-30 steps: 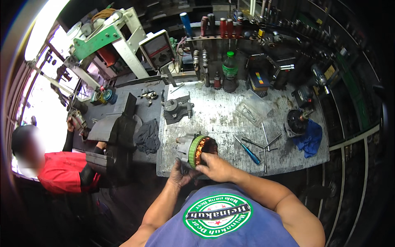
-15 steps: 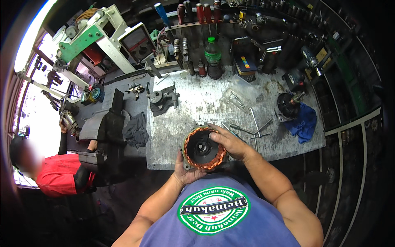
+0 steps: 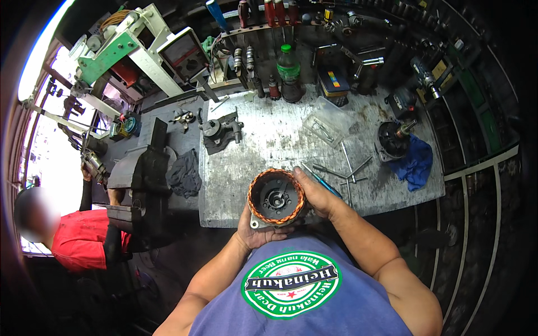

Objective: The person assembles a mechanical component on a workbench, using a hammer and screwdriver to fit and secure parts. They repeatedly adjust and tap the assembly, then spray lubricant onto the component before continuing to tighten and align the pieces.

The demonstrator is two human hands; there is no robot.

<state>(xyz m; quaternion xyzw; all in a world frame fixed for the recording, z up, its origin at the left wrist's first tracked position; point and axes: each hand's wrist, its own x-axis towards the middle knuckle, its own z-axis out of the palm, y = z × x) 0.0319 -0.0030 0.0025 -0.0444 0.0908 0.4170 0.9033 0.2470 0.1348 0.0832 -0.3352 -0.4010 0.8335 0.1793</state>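
Note:
An alternator housing [image 3: 274, 197] with a ring of copper windings is tilted so that its open side and dark inner hub show. It is held at the front edge of the bench, close to my shirt. My left hand [image 3: 253, 231] supports it from the lower left, fingers wrapped underneath. Along its right side lies my right hand [image 3: 315, 196], thumb near the rim and the other fingers hidden behind. A blue pen-like tool [image 3: 320, 180] and several T-handle wrenches [image 3: 353, 178] lie just beyond the right hand.
A rotor part [image 3: 392, 140] rests on a blue cloth [image 3: 414, 168] at right. A pump-like part [image 3: 216, 131] stands at left, beside a bench vise [image 3: 137, 171] and dark rag [image 3: 184, 172]. Behind are a green-capped bottle [image 3: 288, 70] and plastic tray [image 3: 324, 129]. A co-worker [image 3: 81, 238] is at far left.
The housing has tipped so its inside faces me more directly. My right hand has slid from over the rim to its outer right side. The left hand still supports it.

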